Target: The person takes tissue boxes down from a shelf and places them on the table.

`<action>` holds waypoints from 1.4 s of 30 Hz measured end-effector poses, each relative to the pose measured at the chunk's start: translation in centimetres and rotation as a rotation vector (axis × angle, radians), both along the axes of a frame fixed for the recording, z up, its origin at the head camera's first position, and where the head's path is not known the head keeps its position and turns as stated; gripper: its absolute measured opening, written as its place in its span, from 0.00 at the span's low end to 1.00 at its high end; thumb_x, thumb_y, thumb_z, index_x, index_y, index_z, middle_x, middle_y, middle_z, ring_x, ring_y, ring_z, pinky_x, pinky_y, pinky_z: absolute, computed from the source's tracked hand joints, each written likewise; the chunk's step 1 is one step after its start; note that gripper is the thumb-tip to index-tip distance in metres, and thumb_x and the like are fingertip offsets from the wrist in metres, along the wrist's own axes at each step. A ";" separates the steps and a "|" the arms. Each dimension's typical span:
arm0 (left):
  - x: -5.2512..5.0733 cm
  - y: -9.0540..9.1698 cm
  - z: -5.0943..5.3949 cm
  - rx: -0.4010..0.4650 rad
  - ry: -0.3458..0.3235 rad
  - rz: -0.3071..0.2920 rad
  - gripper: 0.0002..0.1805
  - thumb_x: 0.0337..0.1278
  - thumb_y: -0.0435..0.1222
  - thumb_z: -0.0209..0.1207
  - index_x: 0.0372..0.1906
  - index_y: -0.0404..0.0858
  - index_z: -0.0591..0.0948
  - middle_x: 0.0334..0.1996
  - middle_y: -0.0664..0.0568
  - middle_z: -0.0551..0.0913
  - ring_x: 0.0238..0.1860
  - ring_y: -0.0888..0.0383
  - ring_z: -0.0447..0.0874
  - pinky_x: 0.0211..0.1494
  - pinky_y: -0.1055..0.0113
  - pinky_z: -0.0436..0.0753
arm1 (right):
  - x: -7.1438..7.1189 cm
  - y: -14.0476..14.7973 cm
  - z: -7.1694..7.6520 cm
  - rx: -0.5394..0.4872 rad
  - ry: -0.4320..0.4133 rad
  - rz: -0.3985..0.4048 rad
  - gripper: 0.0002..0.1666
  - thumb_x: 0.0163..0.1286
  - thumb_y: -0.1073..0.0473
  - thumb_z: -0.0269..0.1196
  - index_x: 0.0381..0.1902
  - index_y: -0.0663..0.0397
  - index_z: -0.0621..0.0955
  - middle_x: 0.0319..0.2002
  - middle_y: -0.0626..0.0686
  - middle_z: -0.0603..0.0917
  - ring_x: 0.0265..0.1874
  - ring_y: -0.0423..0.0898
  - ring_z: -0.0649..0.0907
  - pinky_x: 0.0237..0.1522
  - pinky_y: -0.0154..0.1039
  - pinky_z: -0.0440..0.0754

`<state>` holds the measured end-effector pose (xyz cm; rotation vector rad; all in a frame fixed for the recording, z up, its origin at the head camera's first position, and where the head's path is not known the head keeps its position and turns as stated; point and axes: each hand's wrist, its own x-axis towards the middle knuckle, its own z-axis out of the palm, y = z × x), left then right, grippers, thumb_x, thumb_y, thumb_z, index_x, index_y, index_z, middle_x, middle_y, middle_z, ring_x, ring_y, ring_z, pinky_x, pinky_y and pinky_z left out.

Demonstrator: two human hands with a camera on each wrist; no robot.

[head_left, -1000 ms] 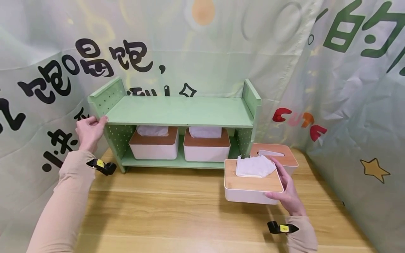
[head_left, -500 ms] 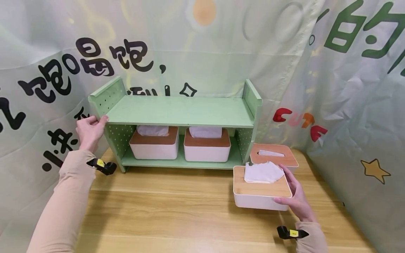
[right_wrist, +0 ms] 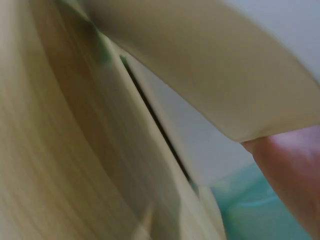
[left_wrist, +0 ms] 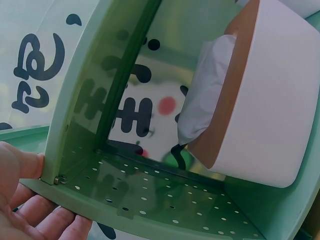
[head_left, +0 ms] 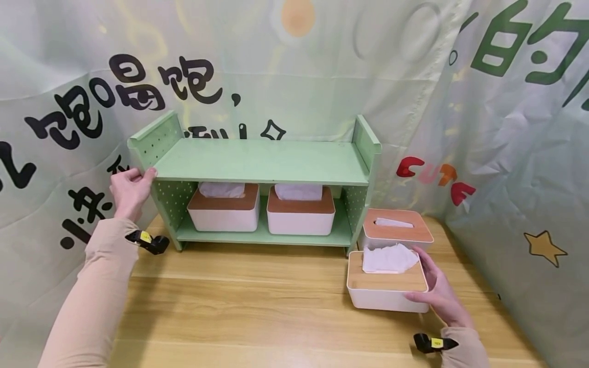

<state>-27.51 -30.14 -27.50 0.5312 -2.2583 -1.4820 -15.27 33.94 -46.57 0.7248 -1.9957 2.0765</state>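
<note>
From the head we look forward and down at the green shelf (head_left: 262, 161), whose left end we share up close from the left wrist. Nearest, our right-wrist view faces the tabletop (head_left: 257, 306) and held box (head_left: 386, 299).

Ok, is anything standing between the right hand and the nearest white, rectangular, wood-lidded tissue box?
Nothing visible is: the right hand grips the nearest tissue box directly, at its right side. Another white, rectangular, wood-lidded tissue box stands behind it, beside the green two-tier shelf, not between them.
</note>
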 end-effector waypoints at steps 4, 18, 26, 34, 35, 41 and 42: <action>0.0 0.1 0.0 -0.012 -0.010 -0.002 0.31 0.68 0.50 0.57 0.70 0.40 0.73 0.54 0.55 0.87 0.32 0.80 0.74 0.40 0.85 0.75 | 0.1 0.5 -0.3 -0.010 -0.022 0.017 0.62 0.46 0.89 0.62 0.78 0.62 0.52 0.70 0.38 0.69 0.64 0.27 0.73 0.59 0.21 0.76; 0.1 0.0 0.0 -0.036 -0.038 0.007 0.32 0.68 0.52 0.56 0.72 0.41 0.71 0.68 0.40 0.76 0.32 0.80 0.72 0.42 0.84 0.73 | -0.6 4.2 -0.5 0.209 -0.046 0.095 0.64 0.49 0.84 0.63 0.79 0.66 0.45 0.75 0.34 0.59 0.69 0.23 0.64 0.63 0.15 0.63; 0.0 0.0 0.0 -0.025 -0.040 0.007 0.32 0.68 0.52 0.57 0.71 0.41 0.71 0.68 0.40 0.75 0.32 0.80 0.72 0.55 0.77 0.80 | -0.6 5.5 -1.2 0.228 -0.057 0.127 0.63 0.49 0.82 0.62 0.79 0.65 0.44 0.75 0.33 0.58 0.71 0.20 0.59 0.64 0.13 0.59; 0.0 -0.1 0.0 -0.017 -0.041 0.007 0.33 0.68 0.52 0.56 0.72 0.41 0.70 0.68 0.39 0.75 0.32 0.80 0.72 0.63 0.71 0.79 | -0.4 6.0 -1.5 0.293 -0.045 0.094 0.63 0.49 0.81 0.63 0.79 0.67 0.45 0.76 0.33 0.56 0.72 0.17 0.55 0.66 0.12 0.54; 0.0 -0.1 0.0 -0.016 -0.042 0.006 0.33 0.68 0.52 0.56 0.72 0.41 0.70 0.68 0.40 0.74 0.32 0.80 0.72 0.65 0.70 0.79 | -0.4 6.0 -1.5 0.294 -0.045 0.093 0.63 0.49 0.81 0.63 0.79 0.67 0.45 0.76 0.33 0.56 0.72 0.17 0.55 0.66 0.12 0.54; 0.1 0.0 0.1 -0.017 -0.045 0.006 0.32 0.68 0.52 0.56 0.72 0.41 0.70 0.68 0.40 0.74 0.32 0.80 0.72 0.63 0.71 0.79 | -0.5 6.1 -1.8 0.295 -0.048 0.100 0.63 0.50 0.81 0.63 0.79 0.65 0.45 0.77 0.33 0.55 0.72 0.16 0.54 0.66 0.12 0.53; 0.1 0.0 0.1 -0.017 -0.045 0.004 0.32 0.68 0.52 0.56 0.72 0.41 0.70 0.68 0.40 0.74 0.32 0.80 0.72 0.63 0.72 0.79 | -0.5 6.1 -1.8 0.294 -0.041 0.107 0.63 0.49 0.81 0.63 0.79 0.66 0.44 0.77 0.33 0.55 0.72 0.17 0.54 0.66 0.12 0.53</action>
